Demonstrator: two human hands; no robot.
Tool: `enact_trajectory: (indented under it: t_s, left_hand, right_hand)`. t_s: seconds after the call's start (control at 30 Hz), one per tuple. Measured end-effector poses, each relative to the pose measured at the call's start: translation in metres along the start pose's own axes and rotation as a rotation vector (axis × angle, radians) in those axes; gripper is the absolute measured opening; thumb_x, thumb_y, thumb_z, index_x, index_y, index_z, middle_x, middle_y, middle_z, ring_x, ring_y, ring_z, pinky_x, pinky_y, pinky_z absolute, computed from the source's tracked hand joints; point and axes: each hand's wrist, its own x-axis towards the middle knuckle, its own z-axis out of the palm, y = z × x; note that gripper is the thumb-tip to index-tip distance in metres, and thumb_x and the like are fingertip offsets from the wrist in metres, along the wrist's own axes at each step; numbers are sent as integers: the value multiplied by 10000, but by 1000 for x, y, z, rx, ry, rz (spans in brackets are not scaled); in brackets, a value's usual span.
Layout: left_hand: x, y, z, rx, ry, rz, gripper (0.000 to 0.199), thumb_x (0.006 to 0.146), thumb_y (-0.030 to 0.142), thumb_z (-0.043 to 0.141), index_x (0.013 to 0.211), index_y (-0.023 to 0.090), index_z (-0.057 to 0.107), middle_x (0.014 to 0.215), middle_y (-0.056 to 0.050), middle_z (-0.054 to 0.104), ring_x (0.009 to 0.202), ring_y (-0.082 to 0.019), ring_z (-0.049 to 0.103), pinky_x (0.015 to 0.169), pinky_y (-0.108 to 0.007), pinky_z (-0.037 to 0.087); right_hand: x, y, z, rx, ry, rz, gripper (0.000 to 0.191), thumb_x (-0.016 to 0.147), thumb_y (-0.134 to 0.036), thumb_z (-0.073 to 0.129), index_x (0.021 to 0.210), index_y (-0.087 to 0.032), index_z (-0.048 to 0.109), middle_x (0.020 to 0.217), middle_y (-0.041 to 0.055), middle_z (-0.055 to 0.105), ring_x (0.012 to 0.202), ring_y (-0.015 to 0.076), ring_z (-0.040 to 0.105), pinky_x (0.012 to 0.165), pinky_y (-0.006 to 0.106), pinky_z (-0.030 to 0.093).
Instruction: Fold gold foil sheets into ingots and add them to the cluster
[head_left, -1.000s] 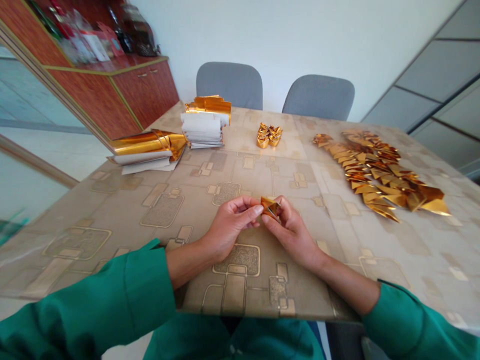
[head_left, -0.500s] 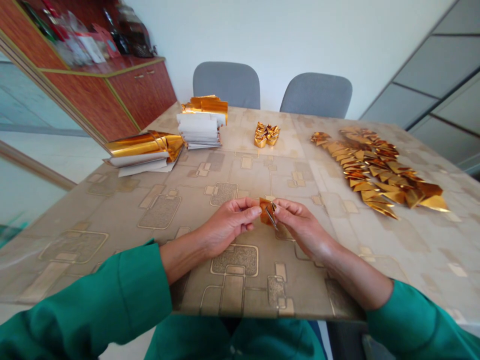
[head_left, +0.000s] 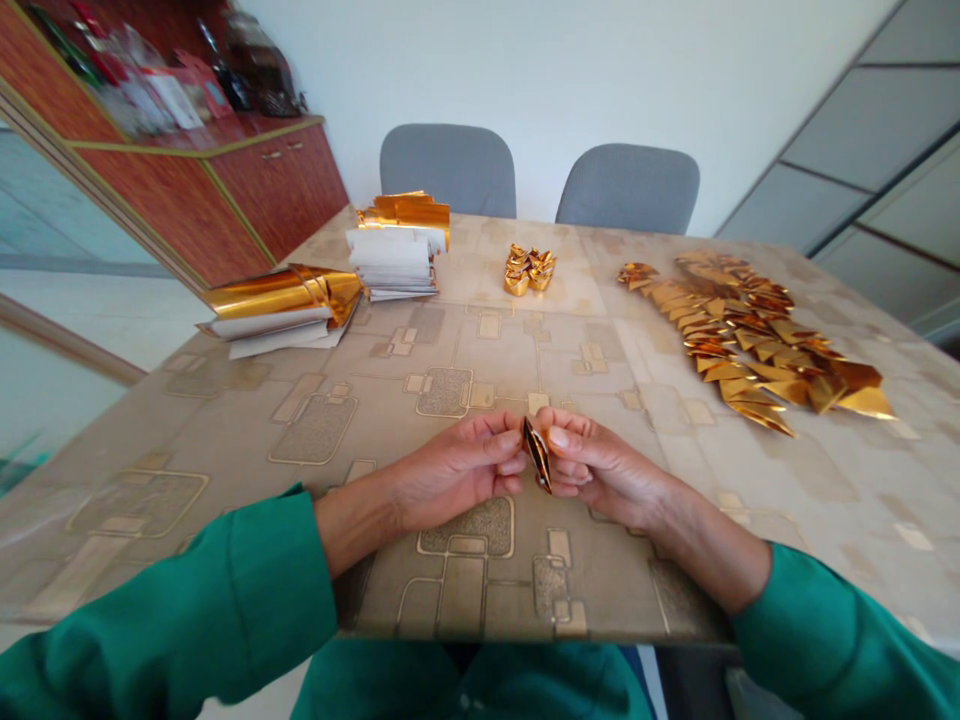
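Between my two hands, above the near part of the table, is a small folded piece of gold foil paper [head_left: 537,456], held edge-on so that its dark opening faces me. My left hand [head_left: 469,462] pinches its left side between thumb and fingers. Its right side is gripped by my right hand [head_left: 592,452], with the thumb on top and the other fingers curled beneath. Farther off, a small cluster of shaped gold foil pieces [head_left: 529,270] stands on the table. Rows of folded gold foil pieces [head_left: 739,335] lie to the right, overlapping one another.
Gold foil sheets with white backs lie in a near stack [head_left: 281,300] and a far stack [head_left: 397,250] at the left. The patterned tablecloth [head_left: 315,425] covers the table. Two grey chairs [head_left: 450,165] stand behind it, and a wooden cabinet [head_left: 270,185] is at the back left.
The folded foil piece has turned from showing its flat gold side to standing edge-on, with its opening towards me. Both hands have shifted slightly lower, and the right fingers are more curled.
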Motion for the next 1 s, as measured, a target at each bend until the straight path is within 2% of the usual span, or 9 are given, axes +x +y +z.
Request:
enact_trajectory:
  t_s: [0.27,0.4,0.6,0.8,0.87,1.0]
  left_hand:
    - [1,0,6,-134,3,54,181,710,198,828,724,120,665,617,35,448,546,-38,394,516,-134,368]
    - [2,-1,8,-115,-31,61,175,697,185,832,692,115,672,599,27,460,542,-41,391,511,-128,385]
    - [2,-3,5,-150,0,51,218,693,189,842,674,120,636,584,42,436,529,-39,411,503,-128,411]
    - [2,-4,6,-227,-7,3,189,702,142,831,748,96,654,602,49,471,496,-14,431,473,-106,416]
    - [1,-4,7,-257,-8,3,180,707,116,820,814,114,676,623,45,515,489,-11,451,466,-101,416]
    - [1,-4,8,-263,0,46,291,718,80,795,977,172,700,651,42,580,484,-21,485,476,-116,444]
  right_hand:
    - [0,0,-3,0,-27,-32,309,780,-401,772,764,-207,532,435,-136,376,394,45,174,427,205,177]
    - [-2,-1,-2,-26,-28,-39,254,804,-387,754,798,-201,581,413,-130,404,372,46,196,407,200,202]
    - [-2,-1,-2,27,-65,-24,228,859,-385,701,848,-186,589,426,-128,417,353,40,191,379,179,226]
    - [-2,0,-4,109,-166,22,171,889,-316,674,848,-202,554,453,-131,406,359,37,206,390,157,272]
    - [-1,2,-4,116,-184,9,143,902,-296,660,863,-203,560,465,-126,410,369,40,214,399,156,282]
    - [1,5,-5,108,-182,-10,109,914,-287,641,930,-196,584,465,-118,431,369,48,228,400,168,298]
